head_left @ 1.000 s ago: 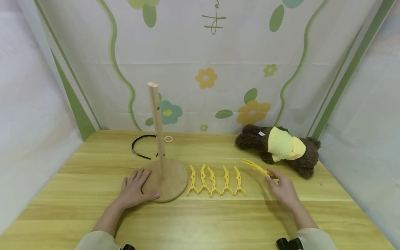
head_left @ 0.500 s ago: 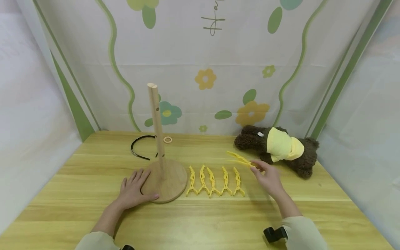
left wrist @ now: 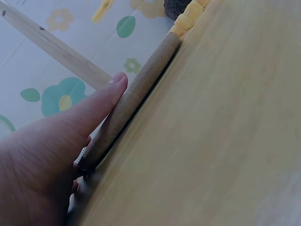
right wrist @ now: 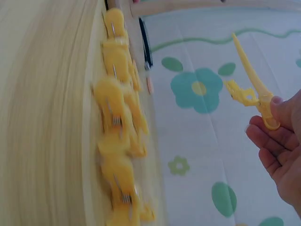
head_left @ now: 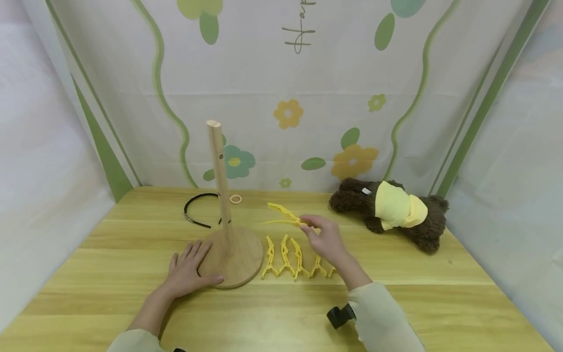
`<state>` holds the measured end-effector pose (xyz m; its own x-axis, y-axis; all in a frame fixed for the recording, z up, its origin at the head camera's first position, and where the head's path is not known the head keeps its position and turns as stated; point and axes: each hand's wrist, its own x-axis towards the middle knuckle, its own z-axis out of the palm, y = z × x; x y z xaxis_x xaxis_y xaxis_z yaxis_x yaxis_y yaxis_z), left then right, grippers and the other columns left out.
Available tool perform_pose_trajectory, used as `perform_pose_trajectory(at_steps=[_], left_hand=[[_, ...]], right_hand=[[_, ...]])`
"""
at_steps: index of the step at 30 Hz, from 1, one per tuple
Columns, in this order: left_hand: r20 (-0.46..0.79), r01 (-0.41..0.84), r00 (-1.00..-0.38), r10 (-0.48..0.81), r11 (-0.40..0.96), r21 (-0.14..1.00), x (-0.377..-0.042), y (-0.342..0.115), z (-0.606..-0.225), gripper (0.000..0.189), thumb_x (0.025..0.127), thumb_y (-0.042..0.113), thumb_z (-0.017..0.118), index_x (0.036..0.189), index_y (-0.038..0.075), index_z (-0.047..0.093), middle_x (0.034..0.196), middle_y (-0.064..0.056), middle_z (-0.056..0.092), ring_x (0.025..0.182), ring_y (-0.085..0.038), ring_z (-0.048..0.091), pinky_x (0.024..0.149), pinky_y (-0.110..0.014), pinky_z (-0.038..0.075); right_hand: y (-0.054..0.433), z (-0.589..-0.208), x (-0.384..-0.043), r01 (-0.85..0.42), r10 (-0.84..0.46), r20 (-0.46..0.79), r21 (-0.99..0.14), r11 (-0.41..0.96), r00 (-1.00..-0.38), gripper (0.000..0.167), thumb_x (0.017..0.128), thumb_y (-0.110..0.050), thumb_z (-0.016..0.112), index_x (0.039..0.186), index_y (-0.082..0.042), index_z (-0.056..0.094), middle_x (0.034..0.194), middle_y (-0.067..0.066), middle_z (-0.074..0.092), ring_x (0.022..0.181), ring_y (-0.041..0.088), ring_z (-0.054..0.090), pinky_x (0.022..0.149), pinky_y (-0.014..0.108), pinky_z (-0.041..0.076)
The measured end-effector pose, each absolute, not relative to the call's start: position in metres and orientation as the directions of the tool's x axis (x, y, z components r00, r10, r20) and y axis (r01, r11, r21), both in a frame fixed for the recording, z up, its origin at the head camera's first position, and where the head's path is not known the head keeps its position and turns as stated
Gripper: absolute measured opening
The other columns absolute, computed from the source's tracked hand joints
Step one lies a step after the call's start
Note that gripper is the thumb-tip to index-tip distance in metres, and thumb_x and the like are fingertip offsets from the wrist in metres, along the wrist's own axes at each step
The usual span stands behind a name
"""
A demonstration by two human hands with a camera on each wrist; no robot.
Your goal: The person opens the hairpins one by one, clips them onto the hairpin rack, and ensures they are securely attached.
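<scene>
In the head view a wooden stand (head_left: pixel 223 195) has an upright post with holes on a round base (head_left: pixel 242 256). My left hand (head_left: pixel 188 269) rests at the base's left edge with fingers spread; in the left wrist view the thumb (left wrist: pixel 101 103) lies along the rim. Thumb and fingers of my right hand (head_left: pixel 323 239) pinch the handle end of a yellow hair clip (head_left: pixel 288 213), raised to the right of the post. Its two long arms are spread apart and point left, as the right wrist view shows the clip (right wrist: pixel 254 75).
Several yellow hair clips (head_left: pixel 270 256) lie in a row right of the base, the right-hand ones partly behind my right hand. Behind the post lie a black headband (head_left: pixel 193 198) and a small wooden ring (head_left: pixel 236 199). A brown plush toy (head_left: pixel 352 195) in yellow clothing lies at back right.
My right hand has carried the hair clip left, from near the plush toy to over the row, and the clip's arms have spread apart. My left hand has stayed at the base.
</scene>
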<state>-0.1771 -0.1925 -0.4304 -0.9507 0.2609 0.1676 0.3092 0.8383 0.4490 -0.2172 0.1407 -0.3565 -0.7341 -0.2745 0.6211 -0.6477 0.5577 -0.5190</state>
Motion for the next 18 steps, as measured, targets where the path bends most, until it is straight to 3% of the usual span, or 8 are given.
perform_pose_trajectory(at_steps=[11,18], left_hand=[[0.176,0.311,-0.95,0.259,0.838,0.449,-0.176,-0.192,-0.43,0.094,0.068,0.059,0.059,0.136,0.005,0.025,0.135,-0.027,0.018,0.122,-0.045,0.008,0.088,-0.064,0.001],[0.16,0.312,-0.95,0.268,0.836,0.451,-0.176,-0.193,-0.432,0.094,0.068,0.06,0.058,0.136,0.006,0.023,0.137,-0.025,0.016,0.123,-0.044,0.007,0.087,-0.064,0.0]], right_hand=[[0.085,-0.37,-0.22,-0.666,-0.356,0.564,-0.6,0.443,-0.745,0.021,0.082,-0.007,0.058,0.101,0.003,0.062,0.096,0.011,0.062,0.085,0.02,0.057,0.073,0.039,0.046],[0.065,-0.381,-0.218,-0.654,-0.382,0.531,-0.606,0.452,-0.756,0.019,0.082,-0.006,0.058,0.099,0.002,0.063,0.094,0.01,0.062,0.083,0.019,0.057,0.072,0.034,0.047]])
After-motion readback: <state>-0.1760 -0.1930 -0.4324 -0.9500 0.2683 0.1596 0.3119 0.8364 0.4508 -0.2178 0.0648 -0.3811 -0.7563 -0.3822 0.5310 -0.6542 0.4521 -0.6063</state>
